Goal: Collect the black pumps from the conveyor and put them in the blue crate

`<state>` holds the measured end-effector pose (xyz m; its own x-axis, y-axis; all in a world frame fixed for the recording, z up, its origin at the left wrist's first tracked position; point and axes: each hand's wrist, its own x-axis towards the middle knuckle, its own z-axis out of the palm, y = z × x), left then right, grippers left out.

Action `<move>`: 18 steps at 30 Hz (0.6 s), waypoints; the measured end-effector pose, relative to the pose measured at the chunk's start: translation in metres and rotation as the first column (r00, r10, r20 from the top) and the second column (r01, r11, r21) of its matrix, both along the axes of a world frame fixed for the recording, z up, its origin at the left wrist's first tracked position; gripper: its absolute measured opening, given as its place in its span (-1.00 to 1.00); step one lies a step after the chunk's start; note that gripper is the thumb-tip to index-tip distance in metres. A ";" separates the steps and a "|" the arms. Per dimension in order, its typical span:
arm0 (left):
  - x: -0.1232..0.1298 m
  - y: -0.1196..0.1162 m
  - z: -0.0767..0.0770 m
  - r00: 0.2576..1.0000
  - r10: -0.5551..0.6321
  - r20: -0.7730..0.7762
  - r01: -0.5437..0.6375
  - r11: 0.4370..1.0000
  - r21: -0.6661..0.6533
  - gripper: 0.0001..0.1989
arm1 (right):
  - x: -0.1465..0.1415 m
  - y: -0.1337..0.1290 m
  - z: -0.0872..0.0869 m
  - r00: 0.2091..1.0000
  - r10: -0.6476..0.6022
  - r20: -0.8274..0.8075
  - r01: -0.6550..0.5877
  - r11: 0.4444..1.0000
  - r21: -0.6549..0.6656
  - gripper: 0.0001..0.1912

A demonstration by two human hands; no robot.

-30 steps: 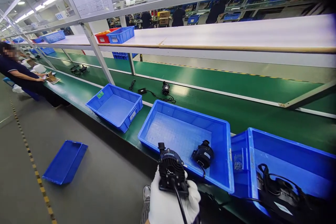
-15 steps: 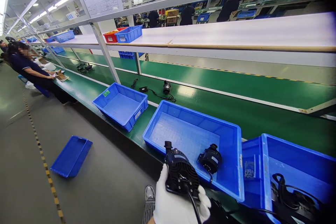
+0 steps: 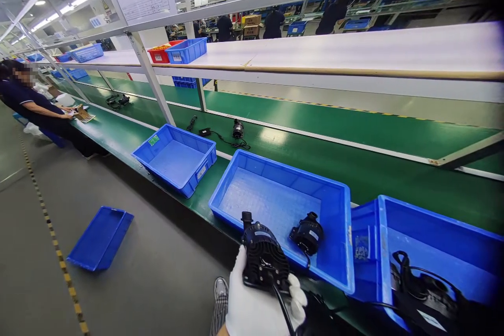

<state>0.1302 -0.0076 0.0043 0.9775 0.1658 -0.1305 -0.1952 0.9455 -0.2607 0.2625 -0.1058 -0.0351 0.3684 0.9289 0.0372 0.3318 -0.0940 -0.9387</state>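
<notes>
My left hand [image 3: 258, 307], in a white glove, grips a black ribbed pump [image 3: 263, 257] with its nozzle pointing up and a black cable trailing down from it. It hovers just in front of the near wall of a blue bin [image 3: 334, 241]. A second black pump [image 3: 307, 233] lies inside this bin near its front right corner. My right hand is out of sight.
An empty blue bin [image 3: 175, 157] sits to the left and another blue bin [image 3: 433, 241] holding black cables to the right. A pump with adapter [image 3: 237, 129] lies on the green conveyor [image 3: 354, 168]. A blue tray [image 3: 100, 239] lies on the floor. A seated person [image 3: 31, 110] works far left.
My left hand keeps its hold on the pump and tilts it slightly. The pump and adapter on the conveyor have drifted left.
</notes>
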 end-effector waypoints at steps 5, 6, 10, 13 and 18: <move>0.006 -0.001 0.001 0.988 0.136 -0.075 -0.150 0.959 -0.238 -0.45 | -0.016 0.031 -0.032 0.993 -0.081 -0.087 0.082 0.997 0.009 -0.52; 0.007 -0.001 0.001 0.984 0.160 -0.074 -0.173 0.955 -0.241 -0.47 | -0.020 0.036 -0.039 0.988 -0.105 -0.110 0.108 0.994 0.026 -0.42; 0.010 -0.002 0.002 0.981 0.186 -0.061 -0.196 0.952 -0.235 -0.40 | -0.030 0.041 -0.063 0.973 -0.162 -0.162 0.179 0.979 0.098 -0.21; 0.008 -0.002 0.006 0.986 0.149 -0.069 -0.163 0.947 -0.276 -0.44 | -0.031 0.037 -0.074 0.960 -0.206 -0.188 0.232 0.964 0.130 -0.26; 0.005 0.000 0.027 0.973 0.045 -0.226 -0.128 0.921 -0.368 -0.49 | -0.025 0.031 -0.062 0.976 -0.093 -0.195 0.118 0.985 0.123 -0.37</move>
